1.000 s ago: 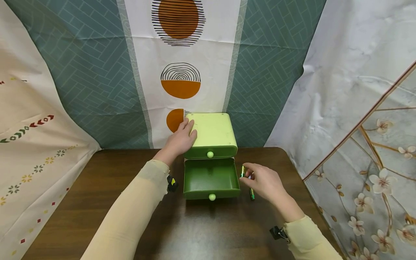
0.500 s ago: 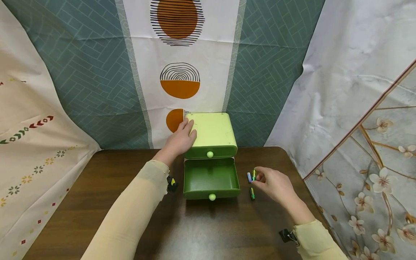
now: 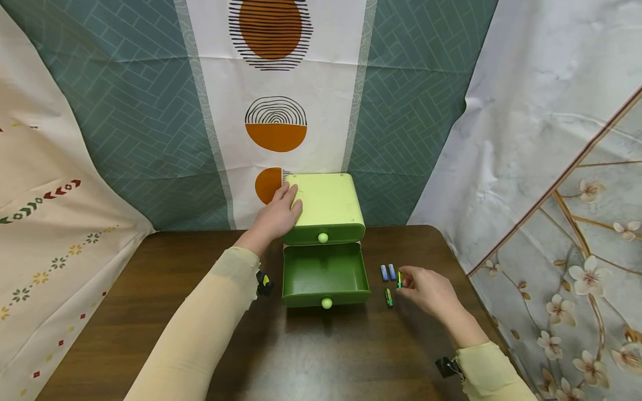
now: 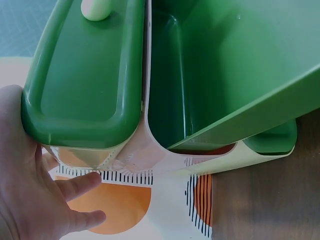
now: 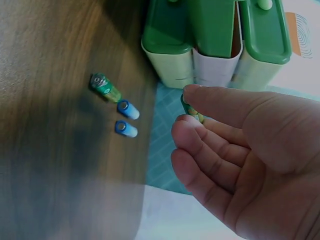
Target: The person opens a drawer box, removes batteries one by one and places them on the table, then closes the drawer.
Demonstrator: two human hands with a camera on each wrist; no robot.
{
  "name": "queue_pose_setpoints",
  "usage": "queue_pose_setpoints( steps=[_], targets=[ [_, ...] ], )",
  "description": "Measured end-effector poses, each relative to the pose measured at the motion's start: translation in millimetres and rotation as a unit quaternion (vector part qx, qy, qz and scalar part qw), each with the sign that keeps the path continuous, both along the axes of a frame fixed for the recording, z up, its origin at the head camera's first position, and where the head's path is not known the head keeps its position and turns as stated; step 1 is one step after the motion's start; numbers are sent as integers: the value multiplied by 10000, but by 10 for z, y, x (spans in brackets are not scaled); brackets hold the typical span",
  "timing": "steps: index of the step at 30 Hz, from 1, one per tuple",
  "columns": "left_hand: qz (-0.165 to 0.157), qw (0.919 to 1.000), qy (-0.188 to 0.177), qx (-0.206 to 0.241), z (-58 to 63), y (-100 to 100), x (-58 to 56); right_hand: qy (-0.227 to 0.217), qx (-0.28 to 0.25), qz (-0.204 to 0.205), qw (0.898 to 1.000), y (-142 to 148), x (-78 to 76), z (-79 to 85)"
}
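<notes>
My left hand [image 3: 277, 216] rests on the upper left edge of a small green drawer cabinet [image 3: 328, 197], its fingers fairly straight. The cabinet's middle drawer [image 3: 326, 301] is pulled out, while the upper drawer [image 4: 85, 75] is closed. To the right of the cabinet, my right hand [image 3: 430, 288] pinches a green battery [image 3: 399, 279] between thumb and fingertips; in the right wrist view the fingers partly hide this battery [image 5: 192, 110]. Near it on the table lie two blue batteries [image 3: 384, 273] side by side and another green battery [image 3: 388, 298].
The brown wooden table [image 3: 321, 356] ends at a patterned cloth backdrop [image 3: 411, 167] behind the cabinet. Other cloths hang along the left and right sides. A round knob [image 3: 327, 303] juts from the front of the pulled-out drawer.
My right hand has moved right and slightly toward me with the green battery, away from the drawer. Both blue batteries are now uncovered. The left hand stays on the cabinet.
</notes>
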State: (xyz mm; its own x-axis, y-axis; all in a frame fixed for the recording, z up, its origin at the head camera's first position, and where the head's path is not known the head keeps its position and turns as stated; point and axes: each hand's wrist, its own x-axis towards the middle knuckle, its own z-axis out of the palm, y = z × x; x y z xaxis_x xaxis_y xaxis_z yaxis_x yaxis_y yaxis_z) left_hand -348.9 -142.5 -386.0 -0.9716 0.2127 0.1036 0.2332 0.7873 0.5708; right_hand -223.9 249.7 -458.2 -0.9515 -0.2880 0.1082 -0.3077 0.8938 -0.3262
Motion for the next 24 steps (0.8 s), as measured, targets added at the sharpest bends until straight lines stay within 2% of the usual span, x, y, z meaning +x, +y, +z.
queue_pose_setpoints(
  steps=[9, 24],
  targets=[
    [-17, 10000, 6, -7, -2, -5, -7, -288, 85, -57, 9995, 49, 2, -64],
    [-35, 10000, -25, 18, 16, -1, 5, -416, 229, -14, 9989, 127, -28, -245]
  ],
)
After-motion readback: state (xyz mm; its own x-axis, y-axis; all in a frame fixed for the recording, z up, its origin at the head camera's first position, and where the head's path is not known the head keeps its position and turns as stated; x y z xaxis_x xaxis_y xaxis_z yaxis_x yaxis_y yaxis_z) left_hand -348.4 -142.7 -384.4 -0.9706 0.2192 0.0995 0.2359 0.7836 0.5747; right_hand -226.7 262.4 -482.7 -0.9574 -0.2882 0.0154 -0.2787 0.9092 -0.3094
